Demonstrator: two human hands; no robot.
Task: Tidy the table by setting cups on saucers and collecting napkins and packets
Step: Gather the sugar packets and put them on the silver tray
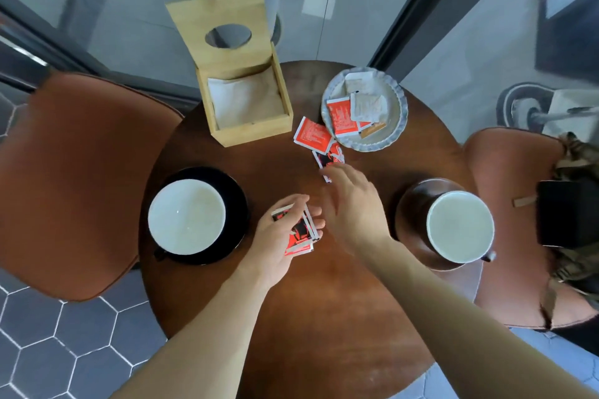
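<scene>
My left hand [285, 230] holds a small stack of red packets [299, 233] over the middle of the round wooden table [291, 317]. My right hand [350, 201] reaches forward, its fingertips on a red and black packet [330, 155] lying on the table. Another red packet [311, 136] lies just beyond it. A grey scalloped plate [393, 133] at the back right holds red and white packets. A white cup [186, 217] sits on a black saucer [238, 201] at the left. A second white cup [460, 227] sits on a brown saucer [411, 204] at the right.
A wooden napkin box [249, 133] with its lid up holds white napkins at the back of the table. Brown chairs stand at the left [81, 188] and right [505, 269]; the right one carries a dark bag [567, 214]. Glass wall behind.
</scene>
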